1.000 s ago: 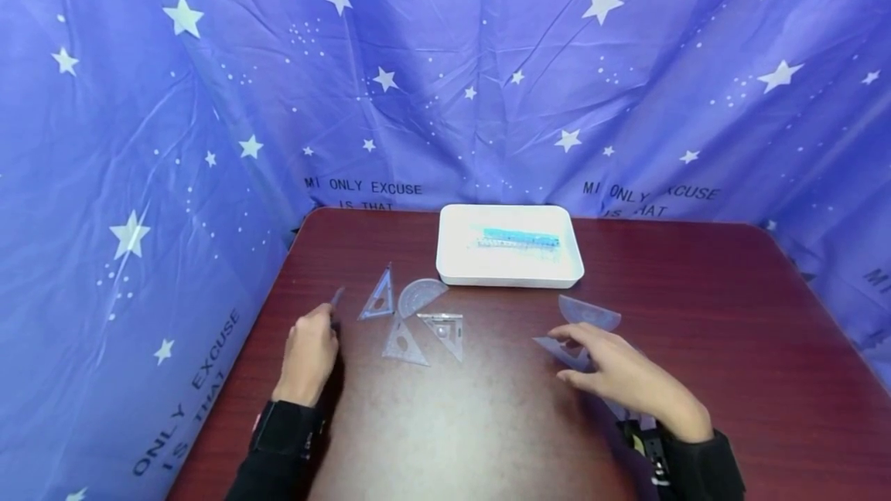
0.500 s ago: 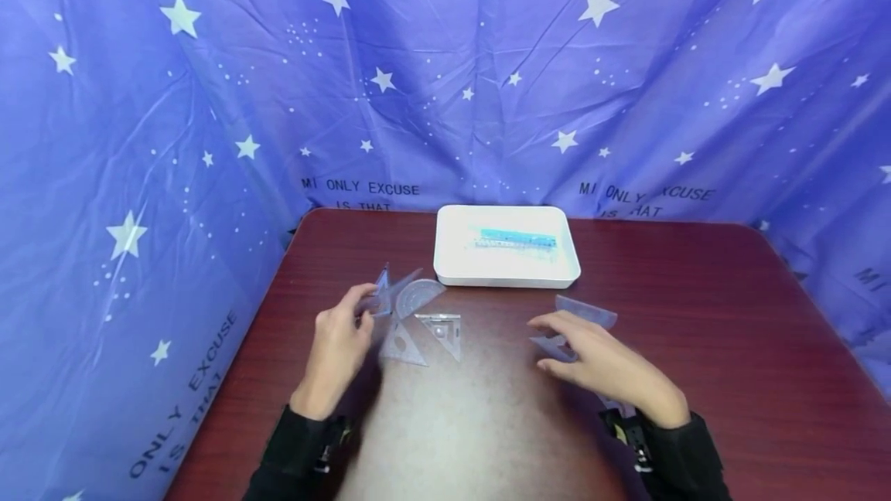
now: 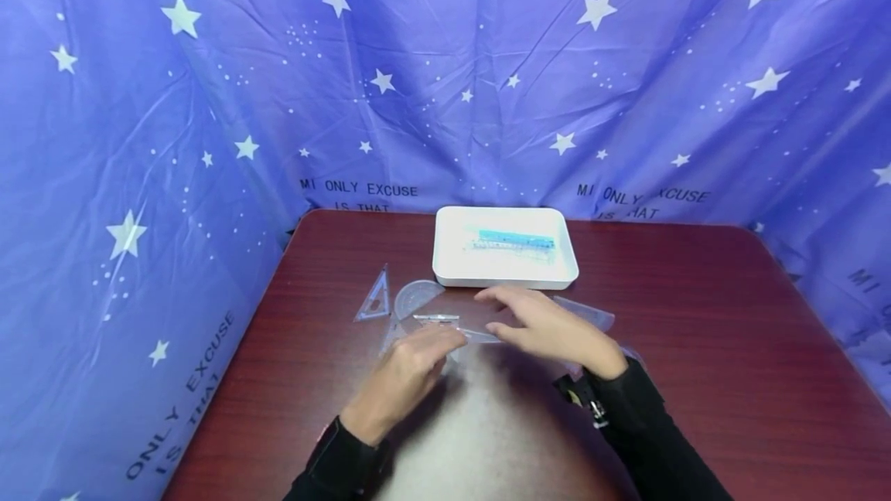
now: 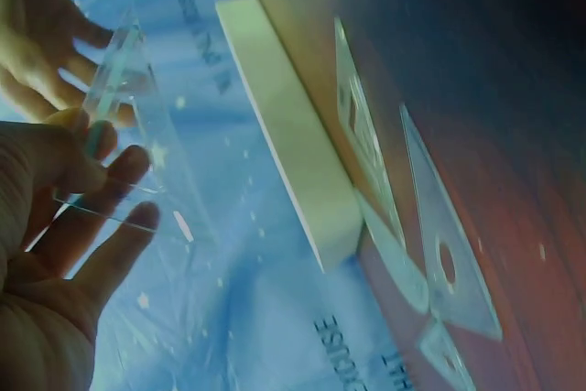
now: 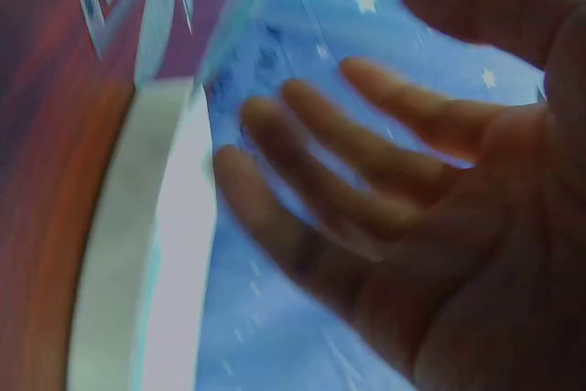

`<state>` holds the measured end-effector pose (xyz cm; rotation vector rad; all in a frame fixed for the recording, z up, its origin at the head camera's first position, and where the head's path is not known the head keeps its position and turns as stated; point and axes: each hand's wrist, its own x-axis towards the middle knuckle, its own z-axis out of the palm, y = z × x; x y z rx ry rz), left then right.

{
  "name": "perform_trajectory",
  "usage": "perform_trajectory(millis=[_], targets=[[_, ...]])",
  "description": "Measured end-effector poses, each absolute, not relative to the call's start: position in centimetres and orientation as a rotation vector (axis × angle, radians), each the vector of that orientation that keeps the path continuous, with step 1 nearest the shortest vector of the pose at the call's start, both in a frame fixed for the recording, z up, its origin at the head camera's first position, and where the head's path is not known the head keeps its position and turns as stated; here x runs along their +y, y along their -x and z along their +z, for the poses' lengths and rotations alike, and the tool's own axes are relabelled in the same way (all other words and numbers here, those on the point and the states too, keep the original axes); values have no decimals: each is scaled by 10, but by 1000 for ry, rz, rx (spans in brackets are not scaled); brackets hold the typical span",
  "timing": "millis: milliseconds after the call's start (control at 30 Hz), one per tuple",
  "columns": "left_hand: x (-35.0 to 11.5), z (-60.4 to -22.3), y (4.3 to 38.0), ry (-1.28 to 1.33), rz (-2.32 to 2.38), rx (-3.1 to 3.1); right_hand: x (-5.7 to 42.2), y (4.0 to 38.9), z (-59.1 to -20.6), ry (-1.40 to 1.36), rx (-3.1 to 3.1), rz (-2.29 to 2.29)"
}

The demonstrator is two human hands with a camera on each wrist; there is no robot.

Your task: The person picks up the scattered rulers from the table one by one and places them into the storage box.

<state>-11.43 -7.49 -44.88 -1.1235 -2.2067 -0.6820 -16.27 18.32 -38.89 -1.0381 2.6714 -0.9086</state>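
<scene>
My left hand pinches a clear plastic set square between thumb and fingers, held up above the table. Part of the set square shows past the fingertips, close to my right hand. The right hand holds nothing; its fingers are spread and slightly bent in the right wrist view. Beyond the left hand lie a bluish set square and a clear protractor. Two more clear set squares lie beside them, partly hidden by the left hand in the head view; one with a round hole shows in the left wrist view.
A white tray stands at the back of the dark red table, with a blue ruler and a clear ruler inside. To the right lies another protractor, partly behind the right hand. A starry blue curtain hangs behind.
My left hand has carried the set square from the table's left side to the middle. My right hand has moved left, away from the pieces on the right, towards it.
</scene>
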Motion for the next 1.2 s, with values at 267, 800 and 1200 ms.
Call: perform_trajectory(millis=[267, 800, 1200], targets=[[-60, -453, 107, 1194, -692, -2232, 168, 181, -396, 946, 2342, -908], [-57, -462, 108, 1232, -588, -2168, 176, 202, -403, 675, 1939, -1075], [-66, -462, 108, 990, -638, -2305, 193, 256, -360, 620, 2200, -943]])
